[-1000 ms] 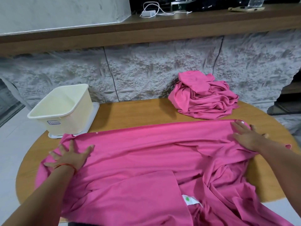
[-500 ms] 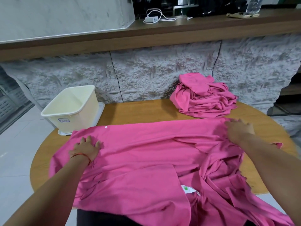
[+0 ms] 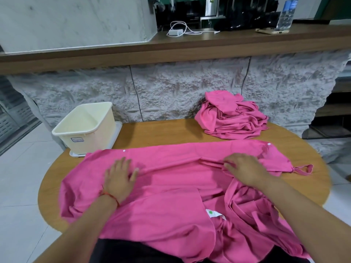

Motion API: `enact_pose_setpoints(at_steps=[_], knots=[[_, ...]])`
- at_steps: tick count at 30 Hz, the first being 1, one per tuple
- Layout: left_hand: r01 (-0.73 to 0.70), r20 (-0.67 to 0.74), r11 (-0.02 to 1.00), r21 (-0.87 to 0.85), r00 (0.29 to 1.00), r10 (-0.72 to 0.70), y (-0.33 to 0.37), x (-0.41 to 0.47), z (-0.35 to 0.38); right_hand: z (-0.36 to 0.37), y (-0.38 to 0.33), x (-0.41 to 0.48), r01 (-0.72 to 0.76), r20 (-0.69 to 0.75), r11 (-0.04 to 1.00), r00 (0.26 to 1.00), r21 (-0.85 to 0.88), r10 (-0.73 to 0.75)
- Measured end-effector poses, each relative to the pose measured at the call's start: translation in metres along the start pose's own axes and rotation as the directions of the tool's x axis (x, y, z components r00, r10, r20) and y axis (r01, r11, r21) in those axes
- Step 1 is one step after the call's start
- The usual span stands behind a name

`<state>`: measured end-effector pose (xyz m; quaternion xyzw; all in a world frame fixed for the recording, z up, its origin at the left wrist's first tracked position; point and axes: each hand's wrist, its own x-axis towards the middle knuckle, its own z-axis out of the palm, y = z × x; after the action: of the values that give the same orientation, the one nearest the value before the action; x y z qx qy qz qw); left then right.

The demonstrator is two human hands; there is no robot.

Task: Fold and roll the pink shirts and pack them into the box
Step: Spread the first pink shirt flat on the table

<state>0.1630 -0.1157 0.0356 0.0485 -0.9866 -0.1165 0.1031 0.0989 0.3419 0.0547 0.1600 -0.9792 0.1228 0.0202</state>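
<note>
Shirt (image 3: 171, 196): pink, spread across the near half of the table (image 3: 161, 131), long axis left-right. The near edge hangs over the table edge toward the person. The right side is bunched in loose folds and the left side is flatter.

Fold ridge runs along the far part of the shirt; both hands sit on it.

Left hand (image 3: 119, 179): palm down on the left part of the shirt, fingers spread and straight, pressing, not gripping. Red thread (image 3: 111, 196) on that wrist.

Right hand (image 3: 243, 168): palm down on the right part of the shirt, fingers near straight and pointing left, tips on the ridge. No grip visible.

The hands are well apart with flat shirt between them.

Two white snaps (image 3: 124, 151) on the far hem, one near each end. Pink loop (image 3: 303, 168) sticks out at the right corner, lying on the table. White tag (image 3: 212, 213) with a green mark shows near the shirt middle, closer to the person than the hands.

Box (image 3: 85, 128): cream, open top, far left of the table, beyond the left hand. It stands on a white lid (image 3: 118, 130), just beside the shirt's far-left corner.

Pile (image 3: 233, 118): more pink shirts, crumpled, far right of the table against the stone wall (image 3: 171, 92), apart from the spread shirt.

Ledge (image 3: 190, 46) above the wall holds a charger (image 3: 176, 32), a phone (image 3: 271, 30) and a bottle (image 3: 286, 12).
</note>
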Motion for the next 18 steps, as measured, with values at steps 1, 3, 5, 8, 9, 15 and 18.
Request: enact_pose_setpoints(at_steps=[1, 3, 5, 8, 9, 15, 18], knots=[[-0.152, -0.026, 0.984, -0.093, 0.988, 0.15, 0.015, -0.014, 0.001, 0.0, -0.012, -0.011, 0.094, -0.024, 0.988, 0.995, 0.121, -0.092], [-0.359, 0.058, 0.903, -0.237, 0.922, 0.382, 0.044, -0.045, 0.004, -0.003, -0.036, -0.031, 0.255, 0.001, 0.943, 0.965, 0.215, -0.262], [-0.385, 0.267, 0.891, -0.242, 0.856, 0.442, 0.066, -0.074, 0.011, -0.005, -0.063, -0.05, 0.385, 0.073, 0.9, 0.911, 0.205, -0.406], [-0.415, 0.292, 0.899, -0.14, 0.85, 0.438, 0.082, -0.087, 0.016, -0.003, -0.09, -0.073, 0.497, 0.256, 0.864, 0.827, 0.081, -0.5], [-0.434, 0.212, 0.884, -0.176, 0.86, 0.465, 0.083, -0.088, 0.014, -0.002, -0.091, -0.079, 0.509, 0.279, 0.86, 0.822, 0.027, -0.495], [-0.244, 0.046, 0.839, -0.486, 0.952, 0.304, 0.048, -0.109, -0.003, 0.002, -0.042, -0.122, 0.34, 0.291, 0.929, 0.913, -0.149, -0.287], [0.109, 0.08, 0.605, -0.789, 0.994, -0.075, 0.03, -0.113, -0.019, 0.002, -0.02, -0.133, 0.28, 0.228, 0.913, 0.949, -0.298, -0.216]])
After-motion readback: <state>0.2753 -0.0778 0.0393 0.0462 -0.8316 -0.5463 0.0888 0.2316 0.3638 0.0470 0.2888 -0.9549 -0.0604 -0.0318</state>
